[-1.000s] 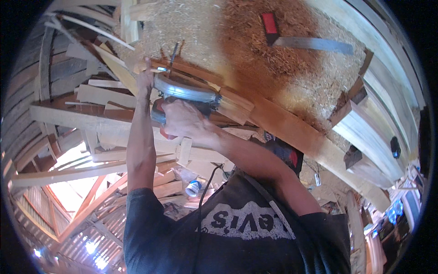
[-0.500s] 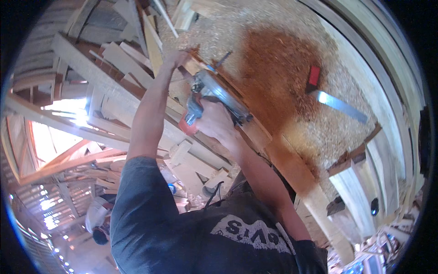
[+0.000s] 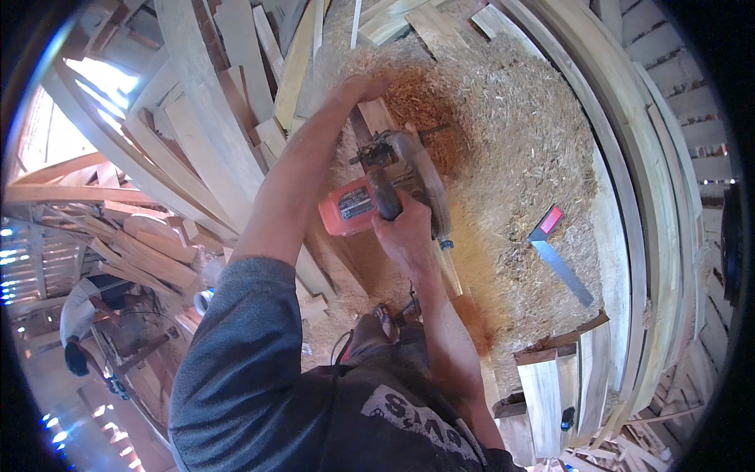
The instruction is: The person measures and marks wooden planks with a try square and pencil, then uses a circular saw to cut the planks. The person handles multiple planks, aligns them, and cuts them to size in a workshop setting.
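Observation:
My right hand (image 3: 405, 236) is wrapped round the rear handle of a circular saw (image 3: 348, 206) with an orange-red motor housing and a grey, dusty blade guard. The saw sits on a narrow wooden board (image 3: 376, 116), which shows beyond and behind it. At the far end of that board, my left hand (image 3: 366, 88) grips the wood, its fingertips partly hidden against the sawdust. The blade's cutting edge cannot be seen. To the right, a try square (image 3: 562, 267) with a red-and-dark handle and metal blade lies on the shavings.
Sawdust and shavings (image 3: 519, 157) cover the ground, reddish around the board. Long planks (image 3: 208, 102) lean and lie at the left. Curved-looking boards (image 3: 645, 197) line the right, with short offcuts (image 3: 543, 393) at lower right. Another person (image 3: 79, 315) bends over at far left.
The view has turned, so the board and saw now point more straight ahead. Both hands keep their hold, the right on the saw and the left at the board's far end.

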### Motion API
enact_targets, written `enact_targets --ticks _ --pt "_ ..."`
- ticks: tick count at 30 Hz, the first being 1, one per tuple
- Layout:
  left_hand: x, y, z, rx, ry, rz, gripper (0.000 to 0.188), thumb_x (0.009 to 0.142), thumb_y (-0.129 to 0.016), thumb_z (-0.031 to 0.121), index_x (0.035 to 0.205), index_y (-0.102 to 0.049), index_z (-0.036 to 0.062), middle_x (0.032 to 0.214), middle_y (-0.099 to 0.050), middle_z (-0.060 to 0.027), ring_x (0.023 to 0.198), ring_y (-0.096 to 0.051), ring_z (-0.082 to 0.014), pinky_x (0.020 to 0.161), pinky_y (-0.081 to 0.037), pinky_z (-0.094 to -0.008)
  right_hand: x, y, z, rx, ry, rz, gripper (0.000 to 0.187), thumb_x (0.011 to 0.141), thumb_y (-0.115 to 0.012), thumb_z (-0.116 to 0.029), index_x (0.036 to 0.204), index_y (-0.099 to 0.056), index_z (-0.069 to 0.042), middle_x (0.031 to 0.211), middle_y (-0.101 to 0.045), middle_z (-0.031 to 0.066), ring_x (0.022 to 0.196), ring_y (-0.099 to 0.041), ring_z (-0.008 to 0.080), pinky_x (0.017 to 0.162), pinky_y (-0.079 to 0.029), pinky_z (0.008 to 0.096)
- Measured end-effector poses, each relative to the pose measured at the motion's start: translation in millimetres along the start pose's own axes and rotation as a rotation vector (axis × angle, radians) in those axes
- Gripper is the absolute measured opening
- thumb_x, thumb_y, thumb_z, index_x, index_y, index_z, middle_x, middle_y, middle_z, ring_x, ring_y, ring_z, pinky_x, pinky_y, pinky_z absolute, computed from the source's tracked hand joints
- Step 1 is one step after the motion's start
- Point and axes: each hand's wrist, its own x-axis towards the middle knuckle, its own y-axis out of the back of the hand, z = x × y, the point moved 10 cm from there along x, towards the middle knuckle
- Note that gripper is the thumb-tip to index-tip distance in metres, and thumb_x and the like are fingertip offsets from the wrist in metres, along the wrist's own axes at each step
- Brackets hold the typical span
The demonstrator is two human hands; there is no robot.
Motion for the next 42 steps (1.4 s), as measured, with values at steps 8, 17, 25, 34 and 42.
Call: enact_targets --ticks 8,17,25,34,42 --pt "17 -10 -13 -0.09 0.05 0.035 0.079 0.103 -0.03 0.072 0.153 -0.054 0.0161 0.161 -0.046 -0.0157 0.15 -0.042 -0.038 0.124 -0.032 -0.0509 7 3 -16 -0.043 0.14 0.098 0.032 0.08 -0.074 -0.008 0.109 -0.071 0.003 0.089 -0.074 0.0233 0.087 -0.075 0.0347 0.078 -0.055 0.0414" --pt "13 -15 -2 -0.131 0.138 0.002 0.086 0.1 -0.031 0.078 0.149 -0.057 0.013 0.159 -0.049 -0.0166 0.148 -0.044 -0.0387 0.123 -0.035 -0.0507 14 5 -11 -0.071 0.115 0.121 0.033 0.078 -0.073 -0.009 0.108 -0.072 0.004 0.095 -0.074 0.0287 0.097 -0.073 0.0426 0.084 -0.055 0.0466" --pt "31 -22 -23 -0.168 0.146 0.066 0.09 0.096 -0.036 0.081 0.148 -0.058 0.0118 0.159 -0.048 -0.0173 0.149 -0.043 -0.0386 0.124 -0.034 -0.0491 22 1 -30 -0.095 0.221 0.173 0.035 0.078 -0.072 -0.01 0.109 -0.072 0.006 0.095 -0.075 0.0272 0.095 -0.074 0.0406 0.084 -0.054 0.0437" --pt "34 -20 -37 -0.187 0.146 0.091 0.09 0.094 -0.037 0.082 0.146 -0.061 0.0128 0.154 -0.054 -0.0185 0.145 -0.048 -0.0394 0.121 -0.038 -0.051 26 -3 -46 -0.027 0.26 0.155 0.039 0.076 -0.071 -0.01 0.111 -0.071 0.006 0.097 -0.075 0.0279 0.097 -0.073 0.0443 0.086 -0.054 0.0451" --pt "4 -12 8 -0.175 0.123 0.039 0.09 0.095 -0.031 0.084 0.147 -0.06 0.016 0.154 -0.055 -0.0161 0.145 -0.049 -0.0394 0.12 -0.037 -0.0545 39 4 -28 -0.06 0.171 0.167 0.038 0.076 -0.071 -0.009 0.112 -0.072 0.002 0.102 -0.074 0.0286 0.104 -0.071 0.0448 0.09 -0.055 0.0469"
